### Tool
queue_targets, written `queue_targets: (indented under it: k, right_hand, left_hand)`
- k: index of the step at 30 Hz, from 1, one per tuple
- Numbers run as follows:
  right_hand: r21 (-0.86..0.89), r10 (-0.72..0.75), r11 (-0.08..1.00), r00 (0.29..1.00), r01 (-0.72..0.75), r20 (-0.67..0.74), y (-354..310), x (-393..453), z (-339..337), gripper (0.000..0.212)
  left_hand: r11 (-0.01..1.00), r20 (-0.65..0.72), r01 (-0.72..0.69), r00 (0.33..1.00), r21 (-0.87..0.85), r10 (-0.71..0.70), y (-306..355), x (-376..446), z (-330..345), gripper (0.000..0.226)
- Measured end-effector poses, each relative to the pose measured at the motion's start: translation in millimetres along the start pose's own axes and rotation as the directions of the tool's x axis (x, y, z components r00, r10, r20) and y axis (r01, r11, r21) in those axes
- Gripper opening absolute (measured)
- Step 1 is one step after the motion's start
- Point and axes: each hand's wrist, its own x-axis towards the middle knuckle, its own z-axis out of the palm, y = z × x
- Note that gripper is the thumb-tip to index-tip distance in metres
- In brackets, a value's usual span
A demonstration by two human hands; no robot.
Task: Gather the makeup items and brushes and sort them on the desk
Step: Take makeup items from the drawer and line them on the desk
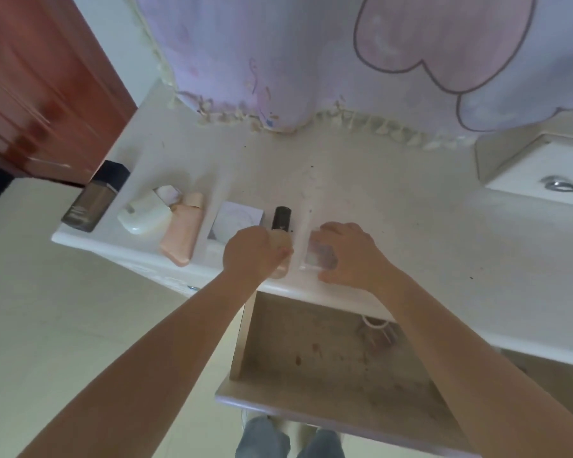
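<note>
No label or brand can be read; the print on the dark bottle at the desk's left corner is too blurred. The left hand curls around a beige bottle with a black cap, its long axis running from the front edge toward the curtain, cap pointing away. The right hand, just beside it, grips a small clear boxy case. Along the white desk lie a white compact, a flat pink tube and a square pale compact (all near the front edge). The wooden drawer stands open below
</note>
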Motion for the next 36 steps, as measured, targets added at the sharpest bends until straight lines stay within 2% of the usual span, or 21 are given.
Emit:
queue_targets:
  k: [4, 7, 8, 10, 11, 12, 14, 16, 17, 19, 21, 22, 24, 26, 28, 32, 36]
  right_hand:
    - [-0.013, -0.036, 0.999, 0.999, 0.036, 0.018, 1.9, 5.5, 5.8, 0.071]
    - [0.016, -0.029, 0.999, 1.000, 0.029, 0.002, 9.3, 5.5, 12.2, 0.069]
    - [0.043, -0.051, 0.998, 0.997, 0.054, -0.062, 8.9, 3.6, 13.8, 0.065]
    - [0.069, -0.090, 0.990, 0.933, 0.121, -0.348, 11.5, -6.8, 20.1, 0.059]
    - [0.165, -0.032, 0.978, 0.873, 0.128, -0.487, 16.0, -15.9, 25.0, 0.057]
    - [0.288, 0.088, 0.953, 0.820, 0.097, -0.565, 19.3, -30.0, 27.4, 0.051]
    - [0.455, 0.288, 0.890, 0.733, 0.033, -0.616, 26.4, -66.7, 36.1, 0.037]
    - [0.484, 0.344, 0.875, 0.688, 0.012, -0.639, 38.3, -107.9, 55.3, 0.031]
    - [0.475, 0.355, 0.879, 0.698, -0.024, -0.622, 45.9, -128.6, 68.6, 0.030]
    - [0.476, 0.429, 0.862, 0.748, -0.172, -0.506, 67.4, -162.2, 100.8, 0.031]
    - [0.478, 0.567, 0.780, 0.779, -0.404, -0.266, 94.2, -186.3, 127.8, 0.033]
    - [0.447, 0.641, 0.724, 0.752, -0.525, -0.155, 105.9, -194.3, 135.1, 0.034]
    - [0.361, 0.748, 0.610, 0.663, -0.705, 0.031, 124.0, -202.1, 143.4, 0.045]
    - [0.316, 0.784, 0.554, 0.610, -0.770, 0.112, 135.2, -198.7, 144.9, 0.065]
    - [0.301, 0.804, 0.525, 0.580, -0.796, 0.131, 143.3, -188.8, 144.7, 0.076]
    - [0.227, 0.839, 0.460, 0.504, -0.859, 0.206, 152.6, -165.9, 146.6, 0.070]
    - [0.208, 0.838, 0.465, 0.504, -0.860, 0.210, 155.1, -153.7, 157.6, 0.054]
  left_hand:
    - [0.993, -0.042, -0.022, 0.999, 0.113, 0.027, -2.8, -7.3, -0.5, 0.029]
    - [0.966, -0.080, -0.126, 0.986, 0.228, 0.147, 0.0, -19.4, 2.0, 0.019]
    - [0.960, -0.107, -0.156, 0.977, 0.231, 0.184, -2.4, -21.8, 2.5, 0.019]
    - [0.982, -0.160, -0.132, 0.975, 0.133, 0.153, -3.6, -30.4, 2.2, 0.025]
    - [0.990, -0.192, -0.111, 0.973, 0.092, 0.126, -2.5, -37.9, 2.0, 0.031]
    - [0.994, -0.245, -0.100, 0.963, 0.050, 0.110, -1.4, -47.5, 5.8, 0.038]
    - [0.992, -0.375, -0.127, 0.919, 0.008, 0.121, 6.5, -70.1, 23.4, 0.041]
    - [0.962, -0.419, -0.274, 0.871, 0.020, 0.257, 19.8, -91.7, 55.8, 0.033]
    - [0.940, -0.368, -0.338, 0.871, 0.033, 0.326, 28.2, -100.7, 76.8, 0.031]
    - [0.899, -0.165, -0.432, 0.884, 0.070, 0.438, 43.2, -111.1, 119.1, 0.030]
    - [0.908, 0.108, -0.417, 0.905, 0.043, 0.411, 63.7, -113.3, 156.7, 0.026]
    - [0.921, 0.202, -0.383, 0.910, 0.068, 0.363, 71.0, -109.4, 177.2, 0.033]
    - [0.955, 0.279, -0.274, 0.931, 0.113, 0.234, 84.7, -97.2, 208.3, 0.050]
    - [0.977, 0.250, -0.167, 0.959, 0.129, 0.131, 93.4, -85.5, 226.8, 0.063]
    - [0.990, 0.183, -0.091, 0.981, 0.110, 0.069, 97.4, -78.2, 239.2, 0.070]
    - [0.987, 0.089, -0.071, 0.994, 0.142, 0.059, 99.6, -71.6, 251.3, 0.068]
    - [0.978, 0.104, -0.112, 0.990, 0.176, 0.094, 96.0, -69.2, 249.7, 0.055]
